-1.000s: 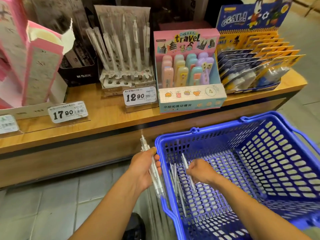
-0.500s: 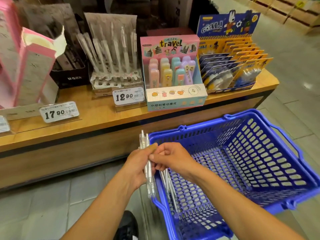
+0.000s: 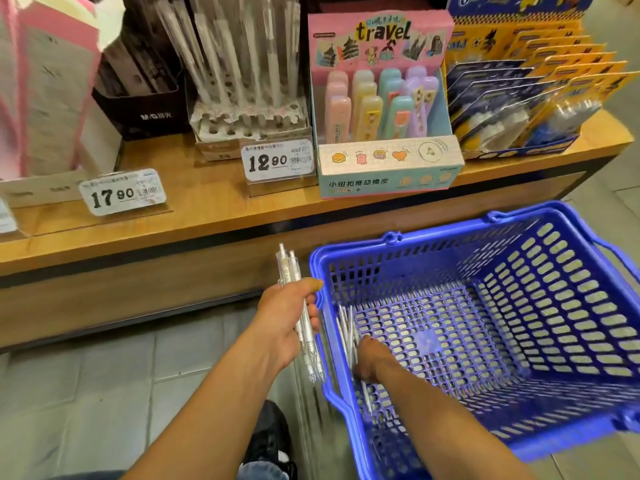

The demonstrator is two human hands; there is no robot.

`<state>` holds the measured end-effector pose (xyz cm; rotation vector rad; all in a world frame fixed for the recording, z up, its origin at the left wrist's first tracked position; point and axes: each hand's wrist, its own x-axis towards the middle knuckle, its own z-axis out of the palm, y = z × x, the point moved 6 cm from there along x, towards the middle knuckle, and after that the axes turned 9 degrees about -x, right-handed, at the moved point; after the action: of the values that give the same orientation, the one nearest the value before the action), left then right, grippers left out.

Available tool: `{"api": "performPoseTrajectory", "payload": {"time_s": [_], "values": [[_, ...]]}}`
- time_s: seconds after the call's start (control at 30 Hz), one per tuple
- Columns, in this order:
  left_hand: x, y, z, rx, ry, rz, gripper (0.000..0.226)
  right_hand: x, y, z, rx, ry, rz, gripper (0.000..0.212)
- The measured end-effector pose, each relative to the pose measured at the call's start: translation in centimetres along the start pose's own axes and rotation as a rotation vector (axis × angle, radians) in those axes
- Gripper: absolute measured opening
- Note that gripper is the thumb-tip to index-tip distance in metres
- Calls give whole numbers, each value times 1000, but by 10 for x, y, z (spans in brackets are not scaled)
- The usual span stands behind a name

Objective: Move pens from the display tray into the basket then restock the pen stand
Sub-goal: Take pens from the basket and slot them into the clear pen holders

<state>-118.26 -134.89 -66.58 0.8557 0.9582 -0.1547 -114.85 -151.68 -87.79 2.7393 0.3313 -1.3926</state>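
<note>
Head view: our left hand [image 3: 287, 318] grips a pen bundle [image 3: 299, 317] just outside the basket [image 3: 485, 220]; our right hand [image 3: 369, 360] reaches among loose pens [image 3: 346, 327] on its floor, grip unclear.

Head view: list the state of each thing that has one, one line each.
left hand: grips a bundle of pens, outside the basket.
right hand: down inside the blue basket, at the loose pens; grip unclear.
blue basket: holds a few loose pens, mostly bare.
pen stand: partly filled, front holes open.
</note>
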Motion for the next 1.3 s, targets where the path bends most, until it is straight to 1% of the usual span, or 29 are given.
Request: {"api": "performPoseTrajectory", "payload": {"time_s": [0.1, 0.27, 0.4, 0.47, 0.53, 0.6, 0.63, 0.7, 0.77, 0.8, 0.87, 0.93, 0.97, 1.0, 1.07, 1.1, 1.17, 1.27, 1.3], "values": [[0, -1, -3, 25, 11, 23, 13, 2, 1, -5, 0, -4, 15, 37], [-1, -2, -4, 73, 32, 41, 13, -4, 10, -10, -14, -9, 47, 25], [-3, -5, -7, 51, 22, 35, 13, -5, 13, -13, 60, -17, 84, 19], [-1, -4, -9, 32, 25, 32, 14, -2, 10, -11, 126, -26, 70, 26], [2, -1, -12, 22, 38, 29, 16, -4, 5, -9, 131, -42, 84, 35], [3, 1, -13, 4, 46, 27, 19, -3, 3, -10, 21, -18, 64, 40], [4, 2, -14, -4, 46, 28, 20, -3, 4, -11, 15, -18, 72, 41], [3, 2, -14, -2, 42, 32, 19, -4, 4, -15, 0, -25, 54, 32], [4, 1, -14, 4, 41, 35, 17, -7, 0, -15, -34, -62, 14, 9], [4, 1, -14, 6, 40, 36, 16, -8, -1, -14, -51, -74, 8, 9], [5, 3, -13, 12, 32, 35, 14, -12, 2, -15, 45, -81, 32, 13], [6, 4, -9, 12, 26, 35, 13, -27, 10, -23, 98, -135, 17, 17], [6, 3, -8, 12, 20, 35, 14, -36, 16, -29, 135, -149, 11, 16], [5, 3, -5, 16, 13, 33, 14, -44, 23, -38, 212, -157, -4, 10], [3, 3, -1, 34, 6, 30, 16, -64, 37, -61, 391, -126, -31, 16], [3, 3, 1, 46, 3, 36, 17, -78, 40, -74, 444, -93, -66, 13], [1, 2, 4, 65, -3, 51, 22, -107, 40, -97, 556, 12, -185, 14], [-4, 0, 10, 88, -37, 61, 34, -156, 14, -127, 785, 156, -411, 7], [-7, 0, 13, 97, -53, 60, 35, -171, 2, -135, 839, 184, -480, 8]]}}
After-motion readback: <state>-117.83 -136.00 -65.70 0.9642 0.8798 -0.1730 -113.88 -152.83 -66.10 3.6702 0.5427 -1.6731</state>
